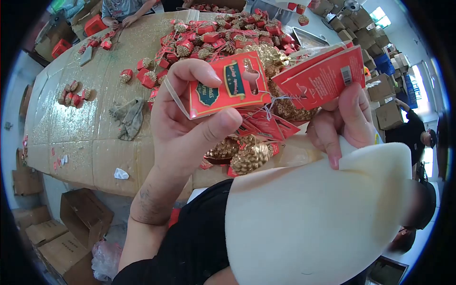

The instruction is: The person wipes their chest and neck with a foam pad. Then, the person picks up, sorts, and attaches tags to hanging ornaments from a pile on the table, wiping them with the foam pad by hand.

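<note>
My left hand [185,104] pinches a red header card [223,88] with a green and gold label between thumb and fingers, and a clear thin strip shows beside it. In my right hand [344,118] is a small bunch of red cards [327,76], the front one with a barcode. White strings [268,108] join the two sets of cards. Beneath them are more red tags [266,126] and gold glitter pine cone ornaments [251,156]. A smooth white sheet [313,213] fills the lower right, and a fingertip of my right hand touches its upper edge.
A large heap of red-tagged gold pine cones [218,38] covers the back of the cardboard-topped table [104,156]. A grey cloth [128,118] and small clusters lie left. Another person's hands [121,22] are at the far edge. Open cartons [85,213] stand on the floor.
</note>
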{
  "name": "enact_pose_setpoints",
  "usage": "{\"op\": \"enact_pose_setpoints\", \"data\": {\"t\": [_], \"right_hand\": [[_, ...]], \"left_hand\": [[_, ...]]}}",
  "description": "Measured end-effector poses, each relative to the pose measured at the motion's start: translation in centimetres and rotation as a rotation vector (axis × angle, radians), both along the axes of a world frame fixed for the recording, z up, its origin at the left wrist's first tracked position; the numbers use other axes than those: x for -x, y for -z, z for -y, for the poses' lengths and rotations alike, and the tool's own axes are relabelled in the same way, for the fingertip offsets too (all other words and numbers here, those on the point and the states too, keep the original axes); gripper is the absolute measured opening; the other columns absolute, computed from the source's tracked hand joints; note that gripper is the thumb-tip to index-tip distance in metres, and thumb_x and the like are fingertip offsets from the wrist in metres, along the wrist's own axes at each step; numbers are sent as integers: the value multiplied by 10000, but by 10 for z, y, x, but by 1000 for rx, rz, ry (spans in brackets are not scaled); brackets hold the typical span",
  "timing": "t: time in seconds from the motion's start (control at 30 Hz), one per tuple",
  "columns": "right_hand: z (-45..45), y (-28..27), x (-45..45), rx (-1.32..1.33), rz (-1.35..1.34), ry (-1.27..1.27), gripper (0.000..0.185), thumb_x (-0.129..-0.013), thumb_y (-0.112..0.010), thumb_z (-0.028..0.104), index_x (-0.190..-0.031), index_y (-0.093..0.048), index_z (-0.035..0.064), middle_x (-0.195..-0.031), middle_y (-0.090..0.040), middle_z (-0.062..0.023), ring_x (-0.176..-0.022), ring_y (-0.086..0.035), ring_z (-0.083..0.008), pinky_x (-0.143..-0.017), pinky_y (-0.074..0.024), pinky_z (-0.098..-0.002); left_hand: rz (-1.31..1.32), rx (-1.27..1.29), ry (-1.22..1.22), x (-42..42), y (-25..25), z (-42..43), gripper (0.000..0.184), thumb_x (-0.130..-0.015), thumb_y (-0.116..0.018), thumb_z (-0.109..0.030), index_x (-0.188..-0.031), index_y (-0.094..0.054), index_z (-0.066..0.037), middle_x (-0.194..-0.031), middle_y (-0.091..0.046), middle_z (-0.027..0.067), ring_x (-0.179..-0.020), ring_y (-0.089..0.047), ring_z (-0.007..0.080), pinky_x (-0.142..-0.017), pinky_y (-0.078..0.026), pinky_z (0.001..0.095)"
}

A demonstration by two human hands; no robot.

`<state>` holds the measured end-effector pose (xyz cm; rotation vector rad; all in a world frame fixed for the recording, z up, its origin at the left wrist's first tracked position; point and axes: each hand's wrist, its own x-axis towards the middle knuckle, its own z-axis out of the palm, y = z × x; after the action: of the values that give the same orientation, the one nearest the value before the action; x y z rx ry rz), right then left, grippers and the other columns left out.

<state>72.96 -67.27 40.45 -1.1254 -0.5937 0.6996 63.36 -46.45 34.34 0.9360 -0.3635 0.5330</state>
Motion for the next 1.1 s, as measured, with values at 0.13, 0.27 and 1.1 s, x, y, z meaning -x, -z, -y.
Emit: {"op": "enact_pose_setpoints", "data": {"t": [0.13, 0.27, 1.1], "right_hand": [[-10, -12, 11, 89, -76, 169, 343, -928, -603, 394, -1106, -628, 101, -973, -706, -112, -362, -390, -60, -366, -280, -240], [1, 6, -6, 6, 93, -83, 446, -1036, -261, 401, -1193, -511, 67, -1187, -643, -147, -333, -431, -75, -396, -303, -248], [-3, 12, -18, 85, -138, 47, 327, -983, -458, 417, -1091, -598, 143, -637, -610, -31, -344, -364, -83, -404, -278, -252]], "left_hand": [[-100, -24, -29, 4, -4, 2, 398, -858, -669, -54, -1150, -399, -64, -1189, -571, 189, -1047, -626, 282, -923, -516, 403], [-71, 17, 3, 0, 2, 5, 449, -857, -646, 11, -1169, -330, -55, -1202, -545, 212, -1079, -611, 254, -924, -525, 390], [651, -1506, -1176, -1, -16, -41, 405, -768, -704, -139, -1149, -667, -269, -1077, -652, -62, -780, -572, 142, -639, -505, 266]]}}
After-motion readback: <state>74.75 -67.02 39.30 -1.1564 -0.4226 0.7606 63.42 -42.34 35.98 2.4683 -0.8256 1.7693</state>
